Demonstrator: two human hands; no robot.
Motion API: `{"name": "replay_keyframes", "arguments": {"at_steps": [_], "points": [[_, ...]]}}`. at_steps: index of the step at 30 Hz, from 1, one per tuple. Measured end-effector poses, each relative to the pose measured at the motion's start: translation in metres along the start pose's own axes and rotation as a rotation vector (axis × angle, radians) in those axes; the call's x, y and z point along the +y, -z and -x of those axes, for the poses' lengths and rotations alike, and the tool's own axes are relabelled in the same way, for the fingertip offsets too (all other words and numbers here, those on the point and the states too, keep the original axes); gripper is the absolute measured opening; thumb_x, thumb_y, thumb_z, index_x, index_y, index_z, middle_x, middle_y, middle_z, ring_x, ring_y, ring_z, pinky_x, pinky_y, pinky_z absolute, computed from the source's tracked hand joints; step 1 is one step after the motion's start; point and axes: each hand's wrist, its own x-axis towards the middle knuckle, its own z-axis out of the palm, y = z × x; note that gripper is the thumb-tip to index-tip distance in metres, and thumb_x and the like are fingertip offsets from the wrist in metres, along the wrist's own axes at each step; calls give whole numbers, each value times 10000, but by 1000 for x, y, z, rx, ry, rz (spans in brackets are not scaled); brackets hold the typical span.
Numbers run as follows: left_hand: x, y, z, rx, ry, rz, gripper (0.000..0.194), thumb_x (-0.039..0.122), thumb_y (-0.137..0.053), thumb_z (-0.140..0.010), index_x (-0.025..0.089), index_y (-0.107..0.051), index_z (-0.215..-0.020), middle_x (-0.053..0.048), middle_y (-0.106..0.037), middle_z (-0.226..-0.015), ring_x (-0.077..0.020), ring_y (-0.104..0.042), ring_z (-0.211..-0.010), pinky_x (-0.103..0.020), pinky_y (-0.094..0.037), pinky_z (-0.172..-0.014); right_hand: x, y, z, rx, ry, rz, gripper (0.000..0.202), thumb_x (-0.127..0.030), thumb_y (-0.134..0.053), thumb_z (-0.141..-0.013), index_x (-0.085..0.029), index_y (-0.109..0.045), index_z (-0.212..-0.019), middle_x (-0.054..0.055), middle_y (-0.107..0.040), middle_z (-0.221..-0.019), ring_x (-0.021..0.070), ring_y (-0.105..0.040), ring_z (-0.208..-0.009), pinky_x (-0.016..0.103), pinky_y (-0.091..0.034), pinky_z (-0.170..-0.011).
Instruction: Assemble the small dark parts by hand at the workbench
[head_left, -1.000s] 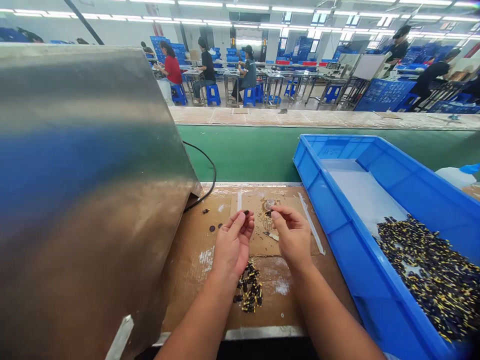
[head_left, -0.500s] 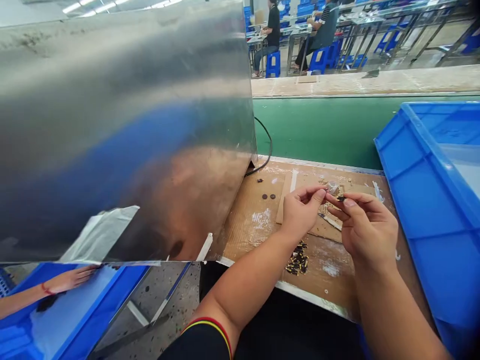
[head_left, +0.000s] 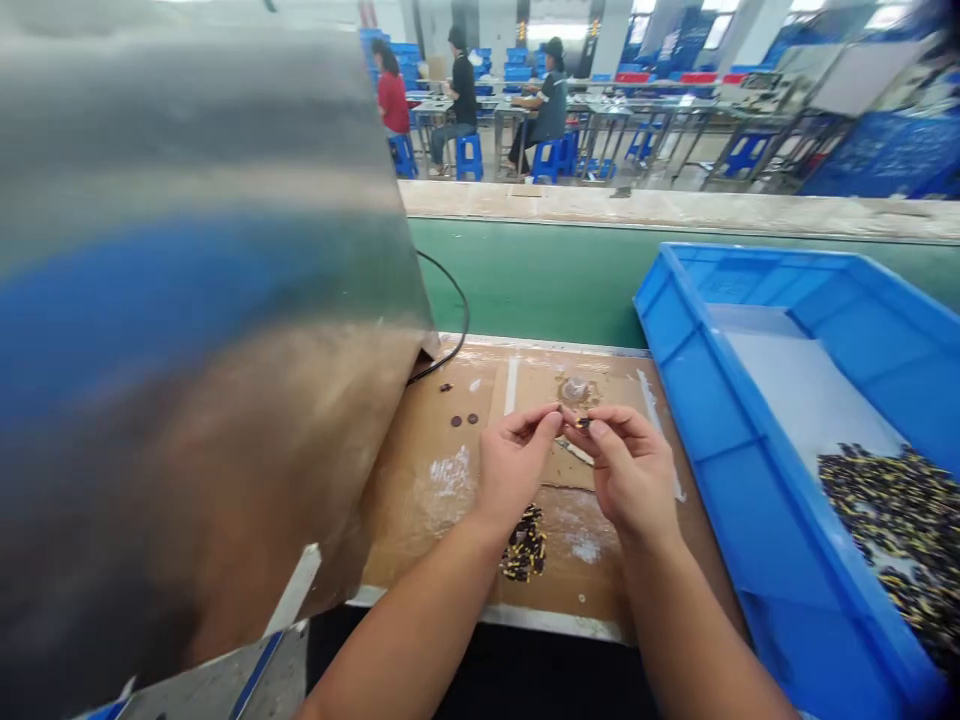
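Over the cardboard-covered table, my right hand pinches a small black-and-yellow part between thumb and fingers. Close beside it, my left hand has thumb and forefinger pressed together; whatever they grip is too small to make out. The fingertips of both hands nearly meet. Below my left wrist lies a pile of similar black-and-yellow parts, partly covered by the forearm. Just beyond the hands is a clear lump on a cardboard sheet. Two dark discs lie to the left of my left hand.
A large metal panel walls off the left side, with a black cable curving from its edge. On the right stands a blue bin with many black-and-yellow parts inside. A green belt runs behind. People sit at far tables.
The camera view has turned right and up, bringing more of the blue bin into sight. Both hands keep close together in much the same pinching pose; the other person's arm at lower left is gone from view.
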Motion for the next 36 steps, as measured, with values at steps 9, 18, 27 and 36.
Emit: {"name": "replay_keyframes", "arguments": {"at_steps": [9,18,27,36], "points": [[16,0,1,89,264,469,267,305,-945,-628,172,-783,-793,-62,-772,-878,-100,-692,-759,-192,-560,-745,-16,-8,10,-8,192,284,169,-257,-729,-899,-268,-774,-1061,48,-790,-1028,199,-757,-899,369,-664,-816],[20,3,4,74,281,497,272,305,-959,-606,203,-788,-792,-8,-766,-851,-74,-669,-746,-154,-544,-708,-12,-9,18,-117,369,451,370,-131,-685,-910,-359,-735,-1198,4,-770,-1159,216,-734,-1048,448,-625,-923],[20,2,5,73,245,471,274,302,-966,-598,194,-789,-777,-20,-767,-843,-87,-680,-760,-162,-559,-726,-14,-12,18,-98,391,497,351,-133,-691,-903,-364,-745,-1162,-7,-776,-1136,214,-744,-1016,431,-635,-898],[22,0,7,32,191,419,243,311,-956,-626,206,-792,-772,-26,-772,-847,-85,-695,-755,-158,-568,-752,-15,-12,18,-62,397,512,330,-126,-683,-906,-337,-753,-1149,4,-780,-1109,206,-745,-1005,407,-634,-893]]}}
